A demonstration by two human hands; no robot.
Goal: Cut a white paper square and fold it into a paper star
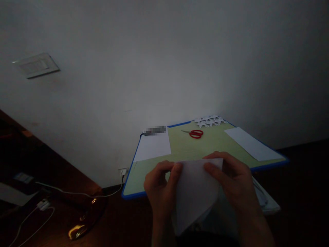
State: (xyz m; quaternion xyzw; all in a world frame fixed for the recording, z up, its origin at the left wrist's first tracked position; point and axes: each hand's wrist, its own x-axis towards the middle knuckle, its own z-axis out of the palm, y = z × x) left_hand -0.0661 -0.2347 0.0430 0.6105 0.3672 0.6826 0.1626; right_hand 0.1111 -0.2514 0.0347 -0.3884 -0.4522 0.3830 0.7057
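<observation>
A white sheet of paper (196, 192) hangs between my two hands, in front of the near edge of a green table. My left hand (162, 185) pinches its upper left corner between thumb and fingers. At the upper right, my right hand (232, 175) grips the same sheet, thumb on the near face and fingers behind. The sheet's lower edge runs at a slant and seems to show a second layer, so it looks folded. Beyond my hands, red-handled scissors (196, 134) lie on the table, blades pointing left.
The green tabletop (205, 145) has a blue rim and stands against a grey wall. White paper (154, 147) lies at left, with a blurred-out item at its top. Another white sheet (253, 144) lies at right. Several folded paper pieces (209, 121) sit at the back. A white cable (77, 195) runs at left.
</observation>
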